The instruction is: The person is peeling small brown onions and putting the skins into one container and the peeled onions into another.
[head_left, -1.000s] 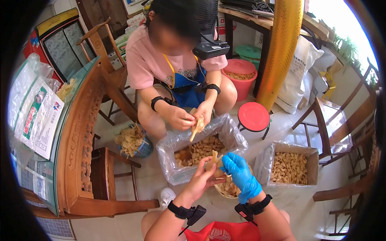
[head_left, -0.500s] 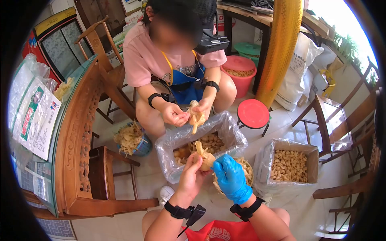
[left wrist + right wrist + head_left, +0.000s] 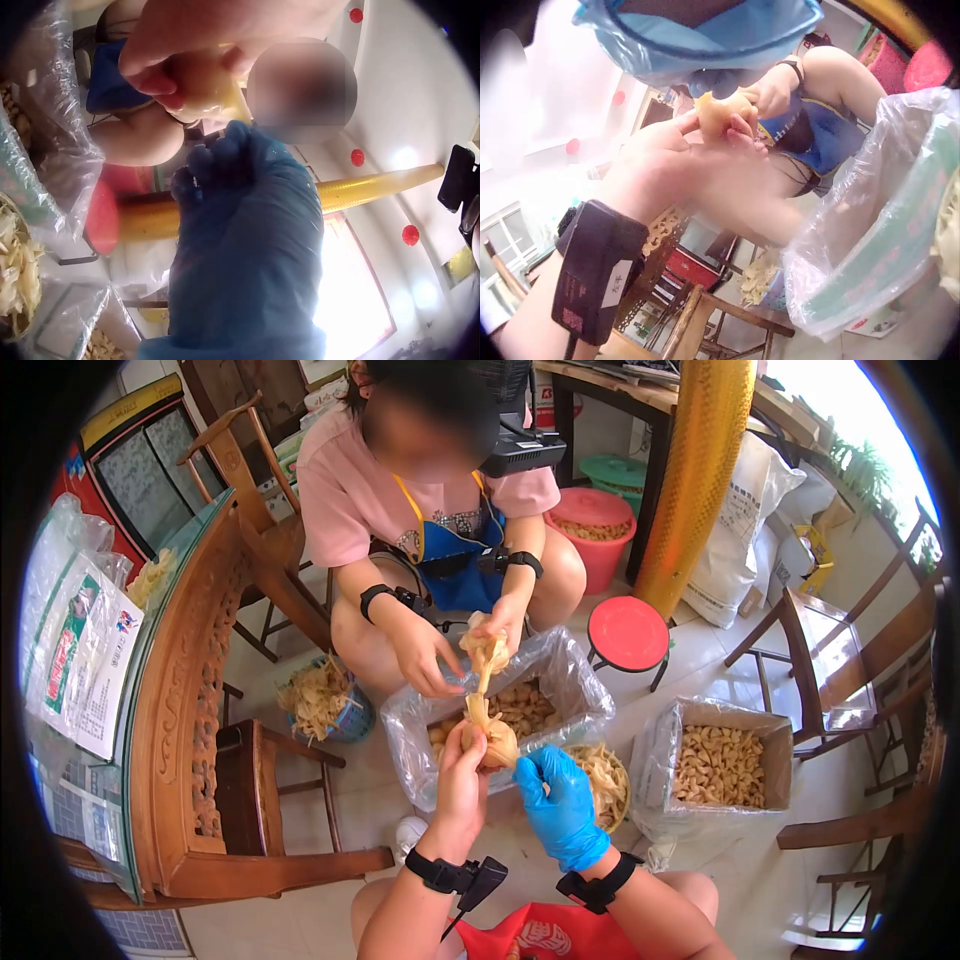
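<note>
A yellowish garlic bulb (image 3: 497,747) with a short stalk is held up by my left hand (image 3: 461,792), thumb and fingers gripping its near side. My right hand (image 3: 566,815), in a blue glove, has its fingers curled and pinches at the bulb's right edge. In the left wrist view the gloved fingertips (image 3: 238,131) come right up to the bulb; what exactly they pinch I cannot tell. Facing me, a person holds another garlic bulb (image 3: 487,650) by its stalk end over the plastic-lined box (image 3: 412,760) of cloves.
Below my right hand stands a basket of garlic skins (image 3: 605,785). To the right is a second lined box (image 3: 655,760) with cloves. A red stool (image 3: 628,632), a blue basket of skins (image 3: 350,712) and a carved wooden table (image 3: 175,740) stand around.
My hands and the garlic bulb have moved left and slightly up, towards the other person. That person's left-side hand in view has come away from their bulb and dropped lower.
</note>
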{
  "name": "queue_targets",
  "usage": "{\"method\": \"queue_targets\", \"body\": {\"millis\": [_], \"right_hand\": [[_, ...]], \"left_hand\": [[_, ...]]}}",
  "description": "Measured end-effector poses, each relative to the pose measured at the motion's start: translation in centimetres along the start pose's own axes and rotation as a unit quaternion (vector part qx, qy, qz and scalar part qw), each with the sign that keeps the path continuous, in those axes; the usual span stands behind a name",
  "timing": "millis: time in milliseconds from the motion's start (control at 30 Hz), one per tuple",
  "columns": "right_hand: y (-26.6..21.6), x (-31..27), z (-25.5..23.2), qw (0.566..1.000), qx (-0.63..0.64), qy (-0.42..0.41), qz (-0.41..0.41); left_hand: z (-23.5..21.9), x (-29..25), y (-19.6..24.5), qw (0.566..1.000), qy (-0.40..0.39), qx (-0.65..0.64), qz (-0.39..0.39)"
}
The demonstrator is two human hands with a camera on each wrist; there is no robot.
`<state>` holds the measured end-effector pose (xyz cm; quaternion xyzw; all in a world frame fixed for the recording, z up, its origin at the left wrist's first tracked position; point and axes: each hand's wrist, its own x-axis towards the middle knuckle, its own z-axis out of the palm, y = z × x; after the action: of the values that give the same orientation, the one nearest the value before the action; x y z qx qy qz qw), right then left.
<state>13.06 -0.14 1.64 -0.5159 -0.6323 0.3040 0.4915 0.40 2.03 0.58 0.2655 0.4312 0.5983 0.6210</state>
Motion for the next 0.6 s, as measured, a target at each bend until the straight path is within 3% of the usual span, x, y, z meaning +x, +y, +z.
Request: {"method": "queue_targets", "body": {"millis": [133, 200, 433, 600], "right_hand": [[0.02, 0.02, -0.06, 1.0, 0.006, 0.001, -0.004], [0.18, 0.01, -0.01, 0.993, -0.073, 0.024, -0.085], [0.13, -0.31, 0.06, 0.995, -0.07, 0.016, -0.071], [0.06, -0.27, -0.14, 0.988, -0.098, -0.006, -0.115]], "left_hand": [[0.41, -0.07, 0.7, 1.0, 0.01, 0.012, -0.015], [0.35, 0.03, 0.67, 1.0, 0.011, 0.02, -0.013], [-0.15, 0.64, 0.24, 0.998, 0.018, 0.053, -0.008], [-0.05, 0.69, 0.13, 0.998, 0.022, 0.051, 0.011]]}}
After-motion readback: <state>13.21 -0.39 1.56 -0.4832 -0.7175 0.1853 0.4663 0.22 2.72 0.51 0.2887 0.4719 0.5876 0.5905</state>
